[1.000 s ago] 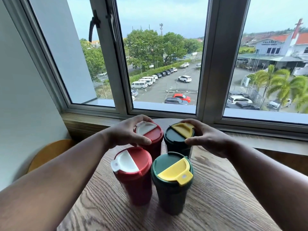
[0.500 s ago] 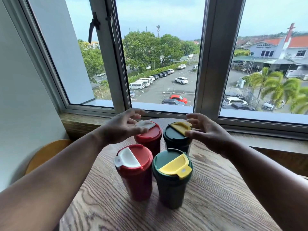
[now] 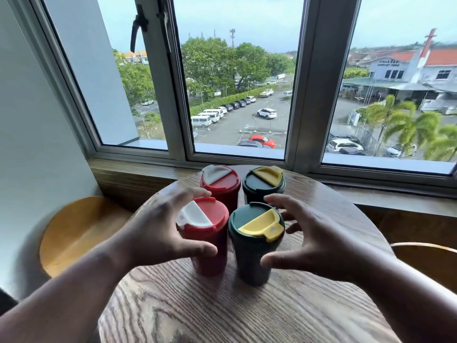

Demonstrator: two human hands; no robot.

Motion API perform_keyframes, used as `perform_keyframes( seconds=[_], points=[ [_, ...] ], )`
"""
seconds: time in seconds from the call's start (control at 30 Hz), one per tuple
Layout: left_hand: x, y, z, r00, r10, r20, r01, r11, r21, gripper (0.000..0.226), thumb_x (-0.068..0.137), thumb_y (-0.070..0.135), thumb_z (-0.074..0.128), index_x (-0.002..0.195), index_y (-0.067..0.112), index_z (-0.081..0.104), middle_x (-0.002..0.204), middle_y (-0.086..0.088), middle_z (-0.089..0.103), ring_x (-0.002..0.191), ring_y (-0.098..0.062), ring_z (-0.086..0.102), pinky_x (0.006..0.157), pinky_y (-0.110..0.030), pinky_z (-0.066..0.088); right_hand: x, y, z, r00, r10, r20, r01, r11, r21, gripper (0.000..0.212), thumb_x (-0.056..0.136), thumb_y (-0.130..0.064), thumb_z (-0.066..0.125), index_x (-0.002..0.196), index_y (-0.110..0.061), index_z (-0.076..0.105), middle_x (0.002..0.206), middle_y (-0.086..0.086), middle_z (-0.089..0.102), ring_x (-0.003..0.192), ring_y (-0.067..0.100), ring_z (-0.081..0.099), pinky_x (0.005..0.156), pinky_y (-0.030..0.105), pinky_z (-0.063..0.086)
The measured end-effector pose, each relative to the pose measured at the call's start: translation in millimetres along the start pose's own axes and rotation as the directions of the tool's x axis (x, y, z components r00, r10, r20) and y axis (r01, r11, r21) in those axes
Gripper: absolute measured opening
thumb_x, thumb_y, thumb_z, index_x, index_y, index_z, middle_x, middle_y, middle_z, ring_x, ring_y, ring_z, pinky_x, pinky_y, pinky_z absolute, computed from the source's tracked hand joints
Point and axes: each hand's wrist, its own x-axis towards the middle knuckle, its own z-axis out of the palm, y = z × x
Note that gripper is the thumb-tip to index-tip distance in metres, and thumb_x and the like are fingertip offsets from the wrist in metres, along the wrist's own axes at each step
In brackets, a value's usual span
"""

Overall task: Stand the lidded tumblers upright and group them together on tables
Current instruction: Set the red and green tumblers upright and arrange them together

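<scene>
Several lidded tumblers stand upright in a tight square on the round wooden table [image 3: 247, 313]. The near red tumbler [image 3: 210, 229] has a white flap, and the near dark green tumbler [image 3: 254, 233] a yellow one. Behind them stand the far red tumbler [image 3: 221, 181] and the far green tumbler [image 3: 263, 181]. My left hand [image 3: 160, 229] curves around the left side of the near red tumbler, fingers apart; whether it touches is unclear. My right hand [image 3: 314, 241] is spread beside the near green tumbler, thumb near its lower wall.
The table's far edge meets a wooden window sill [image 3: 138, 179] under a large window [image 3: 239, 78]. A yellow wooden chair seat [image 3: 81, 229] sits low at the left by the wall. Another chair's rim [image 3: 425, 253] shows at the right.
Both hands have left the two far tumblers and drawn back toward me, coming down around the two near tumblers. The tumblers have stayed in place.
</scene>
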Motion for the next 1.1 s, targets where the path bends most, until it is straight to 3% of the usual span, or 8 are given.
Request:
perform_keyframes(
  seconds=[0.1,0.2,0.33,0.53,0.67,0.9,1.1],
  points=[
    [0,1,6,0.999,-0.022,-0.045,0.02,0.999,-0.039,0.096,0.05,0.07,0.085,0.134,0.048,0.045,0.131,0.022,0.057,0.119,-0.001,0.057,0.1,-0.037,0.052,1,2,12,1.0,-0.009,-0.024,0.01,1.0,0.018,0.114,0.041,-0.082,0.077,0.141,-0.055,0.029,0.137,-0.022,0.05,0.121,0.0,0.052,0.103,0.034,0.048],
    [3,1,9,0.995,-0.044,-0.089,0.039,0.998,-0.056,0.097,0.047,0.067,0.087,0.132,0.048,0.043,0.125,0.017,0.061,0.112,-0.004,0.062,0.095,-0.038,0.055,3,6,21,0.99,-0.039,-0.134,0.047,0.997,0.054,0.101,0.047,-0.065,0.082,0.137,-0.051,0.037,0.127,-0.023,0.057,0.114,0.001,0.057,0.096,0.034,0.052],
    [7,3,14,0.993,-0.056,-0.104,0.047,0.995,-0.088,0.1,0.046,0.064,0.089,0.133,0.045,0.043,0.123,0.012,0.061,0.112,-0.004,0.062,0.096,-0.038,0.054,5,10,21,0.981,-0.053,-0.185,0.069,0.994,0.08,0.096,0.048,-0.056,0.083,0.135,-0.046,0.044,0.122,-0.024,0.059,0.112,0.002,0.058,0.095,0.033,0.053],
    [15,8,20,0.99,-0.076,-0.116,0.07,0.996,-0.052,0.098,0.047,0.065,0.087,0.13,0.045,0.041,0.12,0.01,0.061,0.108,-0.006,0.06,0.096,-0.033,0.052,16,21,12,0.98,-0.036,-0.195,0.051,0.996,0.075,0.099,0.046,-0.055,0.085,0.136,-0.041,0.047,0.121,-0.016,0.063,0.111,0.005,0.061,0.096,0.037,0.053],
    [18,11,21,0.99,-0.065,-0.128,0.06,0.997,-0.045,0.097,0.047,0.064,0.087,0.13,0.043,0.042,0.117,0.013,0.059,0.111,-0.003,0.057,0.096,-0.027,0.048,19,26,11,0.98,-0.037,-0.195,0.053,0.996,0.075,0.096,0.047,-0.054,0.086,0.133,-0.049,0.045,0.123,-0.017,0.062,0.114,0.005,0.059,0.098,0.038,0.051],
    [20,9,19,0.993,-0.088,-0.075,0.081,0.993,-0.089,0.1,0.046,0.065,0.088,0.132,0.048,0.039,0.128,0.009,0.058,0.115,-0.006,0.06,0.1,-0.037,0.052,23,30,11,0.983,-0.051,-0.174,0.066,0.994,0.081,0.096,0.049,-0.052,0.086,0.136,-0.043,0.046,0.125,-0.016,0.062,0.115,0.006,0.06,0.1,0.039,0.05],
    [18,13,19,0.994,-0.078,-0.075,0.073,0.996,-0.057,0.098,0.049,0.066,0.086,0.134,0.046,0.04,0.13,0.011,0.057,0.119,-0.002,0.056,0.102,-0.035,0.05,20,29,9,0.988,-0.054,-0.147,0.063,0.996,0.058,0.095,0.051,-0.055,0.083,0.137,-0.046,0.042,0.127,-0.017,0.059,0.115,0.004,0.059,0.1,0.036,0.05]
  ],
)
